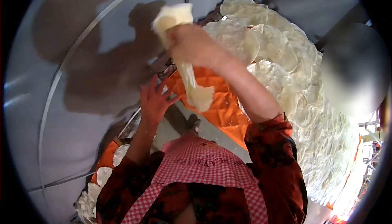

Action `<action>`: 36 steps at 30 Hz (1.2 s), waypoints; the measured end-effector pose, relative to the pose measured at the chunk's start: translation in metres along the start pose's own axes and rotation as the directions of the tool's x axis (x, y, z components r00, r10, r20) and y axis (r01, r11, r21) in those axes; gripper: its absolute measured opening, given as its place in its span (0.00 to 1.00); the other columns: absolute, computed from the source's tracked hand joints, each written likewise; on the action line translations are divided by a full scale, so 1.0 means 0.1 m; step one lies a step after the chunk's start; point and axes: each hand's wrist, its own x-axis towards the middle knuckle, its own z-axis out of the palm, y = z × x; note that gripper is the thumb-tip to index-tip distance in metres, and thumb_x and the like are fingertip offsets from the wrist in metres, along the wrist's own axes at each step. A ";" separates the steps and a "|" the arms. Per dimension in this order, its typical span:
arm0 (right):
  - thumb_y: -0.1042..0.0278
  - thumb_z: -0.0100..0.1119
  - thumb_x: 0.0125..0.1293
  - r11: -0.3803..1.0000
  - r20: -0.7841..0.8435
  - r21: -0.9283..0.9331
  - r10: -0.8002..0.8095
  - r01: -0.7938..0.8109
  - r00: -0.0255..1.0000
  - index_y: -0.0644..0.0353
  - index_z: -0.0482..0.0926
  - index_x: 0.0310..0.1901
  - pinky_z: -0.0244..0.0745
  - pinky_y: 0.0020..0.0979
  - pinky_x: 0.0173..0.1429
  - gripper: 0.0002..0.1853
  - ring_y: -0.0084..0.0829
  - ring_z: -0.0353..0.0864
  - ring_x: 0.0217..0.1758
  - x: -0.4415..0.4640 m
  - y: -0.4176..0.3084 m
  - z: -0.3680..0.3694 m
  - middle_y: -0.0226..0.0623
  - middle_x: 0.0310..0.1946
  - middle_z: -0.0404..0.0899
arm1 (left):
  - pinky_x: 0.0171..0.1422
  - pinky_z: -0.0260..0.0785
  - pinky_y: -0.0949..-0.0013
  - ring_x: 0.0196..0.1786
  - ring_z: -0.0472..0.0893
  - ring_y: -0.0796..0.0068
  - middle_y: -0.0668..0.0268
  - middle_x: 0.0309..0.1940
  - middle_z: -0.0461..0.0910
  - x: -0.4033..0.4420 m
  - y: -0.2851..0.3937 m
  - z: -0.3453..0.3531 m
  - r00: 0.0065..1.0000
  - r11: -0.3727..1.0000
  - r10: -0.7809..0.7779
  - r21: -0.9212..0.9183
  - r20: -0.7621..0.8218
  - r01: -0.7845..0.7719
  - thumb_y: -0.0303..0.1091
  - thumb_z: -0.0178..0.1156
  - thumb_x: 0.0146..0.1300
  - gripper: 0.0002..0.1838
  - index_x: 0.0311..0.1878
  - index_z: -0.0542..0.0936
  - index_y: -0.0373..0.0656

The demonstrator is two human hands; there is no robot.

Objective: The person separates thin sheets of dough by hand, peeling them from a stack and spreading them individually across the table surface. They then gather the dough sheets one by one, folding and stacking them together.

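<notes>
My right hand (191, 44) is raised at arm's length, its fingers wrapped round a thin pale flatbread (190, 83). The sheet hangs bunched and creased, one end flaring above my fist and the other dangling below it. My left hand (154, 101) is lower and to the left, empty, with fingers spread apart near the grey wall. Beyond my right arm, many round thin flatbreads (286, 85) lie overlapping in a broad layer on an orange cloth (216, 97). Motion blurs my right hand slightly.
A curved grey sheet wall (36, 113) with ribs rises at the left and carries shadows. More flatbreads (104, 176) lie on orange cloth at lower left. A large blurred pale disc (355, 70) is at right. Metal framing (370, 134) stands at the far right.
</notes>
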 end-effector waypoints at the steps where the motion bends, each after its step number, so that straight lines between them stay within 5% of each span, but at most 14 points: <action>1: 0.67 0.54 0.49 0.997 0.105 -0.073 0.007 0.001 0.994 0.65 0.80 0.32 0.76 0.41 0.44 0.12 0.48 0.81 0.38 -0.03 -0.17 0.13 0.52 0.31 0.81 | 0.66 0.61 0.52 0.65 0.67 0.63 0.64 0.64 0.67 0.03 0.00 0.07 0.997 0.999 0.023 -0.034 0.079 -0.020 0.62 0.42 0.67 0.33 0.66 0.64 0.49; 5: 0.58 0.58 0.51 0.983 0.425 -0.106 0.184 -0.153 0.886 0.63 0.81 0.38 0.74 0.44 0.52 0.17 0.48 0.80 0.45 -0.38 -0.33 1.14 0.50 0.36 0.81 | 0.67 0.59 0.55 0.64 0.66 0.57 0.61 0.64 0.66 0.05 -0.19 -0.28 0.990 0.979 0.133 -0.151 -0.050 -0.139 0.65 0.39 0.67 0.36 0.67 0.62 0.46; 6: 0.53 0.60 0.53 0.973 0.557 -0.091 0.226 -0.212 0.799 0.63 0.80 0.42 0.73 0.44 0.54 0.22 0.48 0.79 0.50 -0.50 -0.28 1.32 0.51 0.42 0.80 | 0.67 0.60 0.55 0.63 0.67 0.58 0.61 0.63 0.67 0.05 -0.27 -0.47 0.980 0.971 0.194 0.151 -0.052 -0.185 0.64 0.40 0.67 0.35 0.66 0.62 0.46; 8: 0.47 0.62 0.52 0.980 0.460 -0.033 0.188 -0.195 0.868 0.64 0.78 0.47 0.70 0.43 0.58 0.28 0.45 0.74 0.56 -0.90 0.01 1.72 0.51 0.50 0.75 | 0.66 0.61 0.55 0.61 0.69 0.60 0.62 0.60 0.69 0.07 -0.40 -0.82 0.955 0.699 0.295 0.684 -0.010 -0.209 0.62 0.42 0.68 0.33 0.65 0.63 0.45; 10: 0.45 0.65 0.51 0.978 0.383 0.034 0.179 -0.207 0.906 0.63 0.76 0.51 0.67 0.42 0.62 0.32 0.44 0.68 0.62 -1.30 0.29 2.02 0.49 0.58 0.70 | 0.66 0.62 0.56 0.61 0.69 0.61 0.63 0.60 0.69 0.03 -0.50 -0.95 0.959 0.787 0.253 0.603 -0.127 -0.128 0.61 0.41 0.68 0.33 0.66 0.63 0.46; 12: 0.47 0.68 0.50 0.965 0.296 0.112 0.197 -0.239 0.935 0.61 0.74 0.54 0.65 0.41 0.65 0.34 0.43 0.63 0.66 -1.52 0.48 2.14 0.47 0.63 0.64 | 0.68 0.61 0.57 0.64 0.68 0.62 0.64 0.63 0.67 0.06 -0.49 -0.87 0.965 0.983 -0.010 -0.178 -0.261 -0.038 0.63 0.37 0.68 0.34 0.67 0.62 0.48; 15: 0.58 0.69 0.54 0.927 0.240 0.291 0.167 -0.235 0.956 0.59 0.75 0.53 0.66 0.38 0.64 0.27 0.40 0.67 0.63 -1.53 0.58 2.18 0.42 0.63 0.67 | 0.68 0.60 0.56 0.65 0.67 0.61 0.64 0.64 0.67 0.03 -0.34 -0.82 0.979 0.972 -0.021 -0.232 -0.204 -0.028 0.66 0.39 0.66 0.36 0.67 0.62 0.49; 19: 0.66 0.68 0.56 0.586 0.349 0.649 0.337 -0.485 0.874 0.63 0.79 0.41 0.71 0.31 0.58 0.14 0.30 0.72 0.59 -1.38 0.58 2.13 0.37 0.60 0.70 | 0.69 0.59 0.56 0.65 0.67 0.61 0.63 0.64 0.66 0.02 -0.16 -0.78 0.941 0.947 -0.165 -0.314 -0.295 0.067 0.67 0.40 0.65 0.38 0.67 0.62 0.48; 22: 0.67 0.68 0.57 0.590 0.308 0.675 0.320 -0.442 0.896 0.64 0.81 0.39 0.71 0.32 0.59 0.11 0.30 0.71 0.60 -1.34 0.51 2.13 0.37 0.59 0.72 | 0.67 0.61 0.58 0.61 0.71 0.61 0.61 0.60 0.70 -0.07 -0.07 -0.67 0.934 0.959 -0.169 -0.271 -0.314 0.082 0.58 0.46 0.66 0.32 0.64 0.65 0.44; 26: 0.70 0.67 0.57 0.537 0.328 0.702 0.338 -0.467 0.882 0.62 0.82 0.42 0.68 0.31 0.62 0.11 0.29 0.71 0.60 -1.35 0.52 2.17 0.36 0.57 0.73 | 0.61 0.65 0.61 0.54 0.75 0.63 0.59 0.52 0.75 -0.24 -0.12 -1.04 0.970 0.927 -0.196 0.295 -0.143 0.231 0.40 0.51 0.63 0.22 0.56 0.71 0.36; 28: 0.70 0.66 0.58 0.541 0.344 0.687 0.348 -0.486 0.872 0.60 0.82 0.46 0.66 0.30 0.64 0.13 0.29 0.71 0.60 -1.35 0.54 2.18 0.35 0.57 0.73 | 0.59 0.67 0.62 0.52 0.76 0.65 0.59 0.48 0.76 -0.26 -0.09 -1.07 0.953 0.935 -0.234 0.225 -0.191 0.275 0.33 0.50 0.60 0.19 0.52 0.73 0.33; 31: 0.68 0.62 0.61 0.285 0.454 0.749 0.438 -0.598 0.776 0.60 0.80 0.49 0.65 0.29 0.63 0.14 0.27 0.72 0.57 -1.27 0.37 2.08 0.34 0.57 0.74 | 0.58 0.68 0.64 0.50 0.76 0.66 0.60 0.46 0.77 -0.23 -0.06 -1.04 0.932 0.965 -0.257 -0.025 -0.255 0.259 0.32 0.50 0.60 0.17 0.50 0.73 0.33; 34: 0.66 0.60 0.63 0.281 0.458 0.720 0.494 -0.634 0.739 0.60 0.79 0.50 0.67 0.29 0.59 0.15 0.26 0.72 0.55 -1.29 0.39 2.18 0.34 0.57 0.74 | 0.57 0.68 0.65 0.49 0.77 0.67 0.61 0.45 0.78 -0.23 -0.08 -1.12 0.910 0.941 -0.332 -0.028 -0.250 0.336 0.31 0.51 0.58 0.16 0.49 0.74 0.34; 36: 0.65 0.59 0.63 0.490 0.301 0.659 0.524 -0.571 0.797 0.62 0.80 0.47 0.69 0.29 0.55 0.14 0.27 0.75 0.50 -1.20 0.24 2.19 0.35 0.51 0.77 | 0.55 0.68 0.65 0.49 0.77 0.66 0.61 0.44 0.78 -0.24 -0.14 -1.15 0.921 0.950 -0.279 0.062 -0.272 0.306 0.31 0.51 0.59 0.15 0.47 0.75 0.35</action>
